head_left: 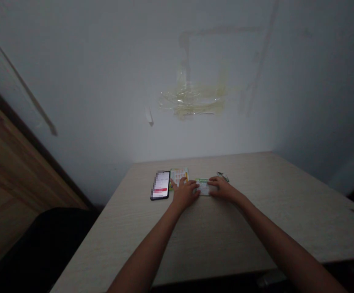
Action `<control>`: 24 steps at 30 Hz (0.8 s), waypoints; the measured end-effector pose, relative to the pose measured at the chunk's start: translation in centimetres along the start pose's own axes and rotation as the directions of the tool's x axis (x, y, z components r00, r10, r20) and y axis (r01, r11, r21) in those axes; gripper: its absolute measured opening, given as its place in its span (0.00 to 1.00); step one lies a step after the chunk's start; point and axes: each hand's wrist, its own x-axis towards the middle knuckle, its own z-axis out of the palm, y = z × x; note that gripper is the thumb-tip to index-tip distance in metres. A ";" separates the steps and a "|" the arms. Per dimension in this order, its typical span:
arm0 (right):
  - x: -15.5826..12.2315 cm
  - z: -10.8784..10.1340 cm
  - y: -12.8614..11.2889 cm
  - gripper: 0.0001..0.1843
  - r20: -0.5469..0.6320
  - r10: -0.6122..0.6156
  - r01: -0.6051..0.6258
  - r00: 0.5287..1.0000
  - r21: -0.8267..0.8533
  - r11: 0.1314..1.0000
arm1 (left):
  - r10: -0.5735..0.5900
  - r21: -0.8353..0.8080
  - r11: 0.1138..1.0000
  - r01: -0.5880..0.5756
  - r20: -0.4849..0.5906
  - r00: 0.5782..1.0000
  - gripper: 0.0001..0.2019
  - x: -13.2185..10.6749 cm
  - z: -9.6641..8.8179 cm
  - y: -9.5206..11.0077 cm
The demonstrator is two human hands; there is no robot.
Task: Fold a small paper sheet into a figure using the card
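A small white and green printed paper or packet point(204, 187) lies flat on the table between my hands. My left hand point(185, 193) rests at its left edge, fingers spread, some of them over a second printed sheet point(178, 174) with rows of small pictures. At the paper's right edge is my right hand point(222, 189), with fingertips and thumb laid on it and fingers apart. Neither hand is seen wrapped round anything. Just beyond my right hand a small dark green and white piece point(223, 176) sticks out, partly hidden.
A phone point(161, 186) with a lit screen lies left of my left hand. The pale wood-grain table point(195, 232) meets a wall point(103, 101) bearing old tape point(195, 101). A black object point(51, 236) stands beside the table at the left, near wooden boards point(8, 154).
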 end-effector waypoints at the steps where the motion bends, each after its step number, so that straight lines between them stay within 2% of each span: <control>1: -0.1 0.0 0.1 0.28 0.003 0.001 -0.001 1.000 0.003 1.000 | -0.001 0.003 1.000 0.001 0.002 1.000 0.15 0.0 0.0 0.0; 11: -0.3 0.3 0.7 0.29 0.013 -0.036 0.035 0.999 0.038 0.999 | -0.024 -0.054 0.998 0.026 0.046 0.999 0.15 0.4 -0.7 -0.3; 18: -0.5 0.0 0.3 0.25 0.017 -0.035 0.034 0.999 0.059 0.998 | -0.039 -0.073 0.996 0.046 0.089 0.995 0.19 0.8 -0.9 -0.8; 24: -0.6 0.0 0.5 0.25 0.015 -0.048 0.047 0.999 0.067 0.997 | -0.008 -0.067 0.998 0.013 0.066 0.998 0.17 0.7 -0.6 -1.3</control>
